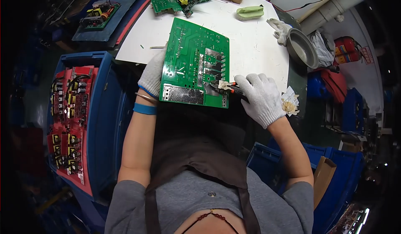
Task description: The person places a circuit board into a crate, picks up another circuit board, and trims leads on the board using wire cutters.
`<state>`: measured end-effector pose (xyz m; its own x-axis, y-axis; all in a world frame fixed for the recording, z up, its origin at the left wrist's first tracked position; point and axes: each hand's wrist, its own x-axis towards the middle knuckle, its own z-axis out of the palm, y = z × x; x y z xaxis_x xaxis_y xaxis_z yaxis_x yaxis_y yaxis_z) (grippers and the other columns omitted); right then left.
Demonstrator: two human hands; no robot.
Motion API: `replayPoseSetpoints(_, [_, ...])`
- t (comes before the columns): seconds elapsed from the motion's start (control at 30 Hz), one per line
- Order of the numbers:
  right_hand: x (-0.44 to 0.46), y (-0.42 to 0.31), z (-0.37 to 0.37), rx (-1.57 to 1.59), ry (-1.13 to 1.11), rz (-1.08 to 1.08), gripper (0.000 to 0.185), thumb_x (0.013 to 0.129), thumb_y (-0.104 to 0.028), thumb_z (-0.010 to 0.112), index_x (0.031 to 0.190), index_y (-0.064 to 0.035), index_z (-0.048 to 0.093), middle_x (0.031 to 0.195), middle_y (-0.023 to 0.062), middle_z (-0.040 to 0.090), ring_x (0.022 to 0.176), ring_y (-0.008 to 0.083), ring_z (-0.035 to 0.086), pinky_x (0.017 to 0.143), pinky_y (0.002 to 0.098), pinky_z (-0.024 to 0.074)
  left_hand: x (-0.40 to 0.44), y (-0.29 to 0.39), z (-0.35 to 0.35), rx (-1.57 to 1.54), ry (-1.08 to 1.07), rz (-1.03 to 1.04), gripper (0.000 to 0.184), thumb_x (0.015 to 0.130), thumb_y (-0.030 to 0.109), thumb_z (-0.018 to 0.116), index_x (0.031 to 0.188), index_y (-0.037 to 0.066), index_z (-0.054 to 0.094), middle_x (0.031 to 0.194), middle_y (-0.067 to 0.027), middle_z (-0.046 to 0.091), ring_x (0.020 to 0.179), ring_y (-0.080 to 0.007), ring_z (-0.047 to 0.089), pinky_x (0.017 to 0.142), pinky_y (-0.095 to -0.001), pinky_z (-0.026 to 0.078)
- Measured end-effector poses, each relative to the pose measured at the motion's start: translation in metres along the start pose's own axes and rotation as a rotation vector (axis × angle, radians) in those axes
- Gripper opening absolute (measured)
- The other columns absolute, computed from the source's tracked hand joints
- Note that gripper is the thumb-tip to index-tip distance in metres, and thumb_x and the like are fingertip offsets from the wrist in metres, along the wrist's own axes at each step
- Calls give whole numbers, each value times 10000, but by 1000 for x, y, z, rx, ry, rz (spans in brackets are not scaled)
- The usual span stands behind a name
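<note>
A large green circuit board (188,62) is held up and tilted, its soldered underside facing me. My left hand (153,76), in a white knit glove, is closed on the board's left edge, and the board hides its fingertips. My right hand (262,98), gloved likewise, is closed around a pair of cutters (236,90) with black and orange handles. Something whitish is wrapped round the tool near its joint. The cutter jaws are at the silver solder pads on the board's lower right; whether they touch a pin cannot be made out.
A white-topped table (142,37) bears bits of clipped wire, smaller green boards (167,4) and a folded green cloth (250,12). At right sits a grey metal bowl (301,48). Left, a blue crate (106,121) holds several component boards on red sheets.
</note>
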<state>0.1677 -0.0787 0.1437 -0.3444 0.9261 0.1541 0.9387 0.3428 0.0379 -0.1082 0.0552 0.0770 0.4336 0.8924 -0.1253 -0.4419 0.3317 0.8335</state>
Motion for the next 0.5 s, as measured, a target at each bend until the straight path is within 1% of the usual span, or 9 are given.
replayPoseSetpoints(0.07, [1,5,7,-8,18,-25,611,665,-118,793,1240,-152,590,995,81,611,935,296,604,782,434,475,3,-7,-9,54,-72,74,426,1111,325,407,1294,-13,590,1063,-70,711,869,-111,703,723,-263,617])
replayPoseSetpoints(0.2, [6,12,14,-19,38,-86,573,657,-117,800,1190,-154,594,965,68,598,919,287,602,763,421,477,3,-9,-16,132,-88,111,401,1116,270,393,1324,-27,565,1103,-79,701,911,-113,694,756,-260,611])
replayPoseSetpoints(0.27, [10,15,16,-25,54,-108,554,658,-122,800,1172,-153,596,954,63,595,917,284,602,759,416,479,4,-9,-19,-43,-124,40,384,1111,230,399,1343,-39,544,1132,-87,689,942,-122,687,794,-264,602])
replayPoseSetpoints(0.33, [12,18,16,-34,89,-166,513,668,-113,789,1144,-143,598,897,72,594,874,291,615,712,418,493,5,-13,-23,-35,-117,51,377,1110,214,396,1349,-40,538,1139,-87,685,948,-124,683,804,-264,598])
replayPoseSetpoints(0.37, [13,20,18,-32,89,-166,513,668,-113,789,1144,-143,598,897,72,594,874,291,615,712,418,493,5,-14,-25,-27,-113,62,371,1109,198,394,1356,-42,532,1146,-88,680,955,-126,679,814,-264,593])
replayPoseSetpoints(0.4, [15,23,20,17,41,-169,480,682,-106,777,1127,-140,601,865,86,590,835,305,620,688,427,497,4,-12,-23,150,-120,113,369,1111,189,389,1370,-35,526,1142,-87,682,942,-125,678,805,-262,591])
replayPoseSetpoints(0.43, [16,24,21,66,-5,-172,448,696,-98,765,1111,-136,603,833,100,587,795,318,624,663,435,501,5,-12,-24,152,-120,116,369,1111,189,389,1370,-35,526,1142,-87,682,942,-125,678,805,-262,591])
replayPoseSetpoints(0.47, [16,26,19,64,-1,-172,448,696,-98,765,1111,-136,603,833,100,587,795,318,624,663,435,501,7,-12,-26,198,-103,121,369,1111,190,391,1372,-34,525,1141,-88,682,941,-124,677,801,-263,590])
replayPoseSetpoints(0.5, [16,27,18,134,-22,-131,428,708,-83,741,1114,-125,609,834,124,597,783,340,629,664,441,507,8,-9,-25,245,-86,129,370,1111,190,394,1374,-34,524,1140,-89,682,940,-124,677,797,-263,589])
